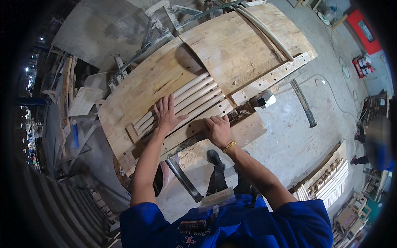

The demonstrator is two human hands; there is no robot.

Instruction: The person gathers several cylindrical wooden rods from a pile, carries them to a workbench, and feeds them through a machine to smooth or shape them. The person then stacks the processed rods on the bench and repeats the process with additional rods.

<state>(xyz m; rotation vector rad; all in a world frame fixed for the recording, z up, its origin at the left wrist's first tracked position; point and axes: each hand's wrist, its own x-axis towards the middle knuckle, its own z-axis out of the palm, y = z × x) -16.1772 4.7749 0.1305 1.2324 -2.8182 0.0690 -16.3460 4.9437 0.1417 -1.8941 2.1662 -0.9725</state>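
Several pale wooden rods [197, 98] lie side by side, slanting across the wooden tabletop [157, 78]. My left hand [166, 114] rests flat on them, fingers spread and thumb out to the right. A small wooden block [132, 134] sits at their lower left ends. Along the table's near edge runs a wooden strip with holes [271, 78], broken by a gap beside my right hand. My right hand [218, 130], with a gold bracelet at the wrist, has its fingers curled at this edge next to the gap. What those fingers hold, if anything, is hidden.
Long curved wooden strips [269, 33] lie on the table's far right. A dark metal leg [304, 103] juts from the near side. Stacked wooden pieces [331, 182] stand at lower right. Beyond them is another person [380, 142]. A cable [331, 93] trails over the floor.
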